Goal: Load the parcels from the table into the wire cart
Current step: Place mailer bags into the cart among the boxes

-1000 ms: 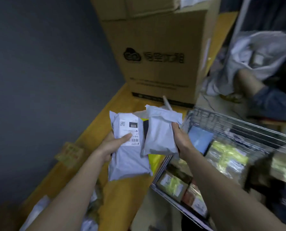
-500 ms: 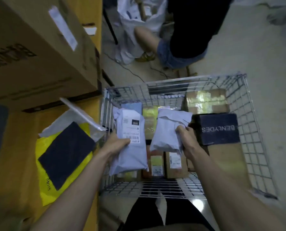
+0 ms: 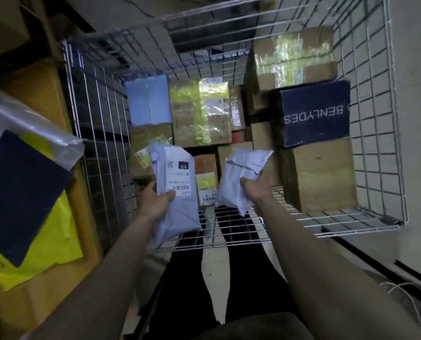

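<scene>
head view: the left hand (image 3: 155,203) grips a grey mailer with a white label (image 3: 174,185), thumb pressed on the label's lower edge, fingers curled behind. the right hand (image 3: 255,186) clutches a second, crumpled grey mailer (image 3: 239,177) by its side. both bags hang inside the wire cart (image 3: 376,153), over the near end where bare mesh floor shows, just short of the rows of parcels already loaded: taped brown boxes, a pale blue packet (image 3: 147,100) at the far left and a dark blue box (image 3: 315,114) stacked on a brown carton (image 3: 323,176) at the right. on the table (image 3: 55,94) to the left lie a yellow bag (image 3: 45,241) with a dark blue pouch (image 3: 20,195) on it and a clear plastic bag (image 3: 32,126), seemingly awaiting loading.

the step in hand looks like the set-down. to do it well, lower each mailer flat onto the open mesh or onto the low boxes in the middle, label up, rather than dropping them on edge where they could slide between boxes. soft bags flop, so let go only once they rest on something, one hand at a time if the gap is tight, and keep them clear of the taller stack at the right
</scene>
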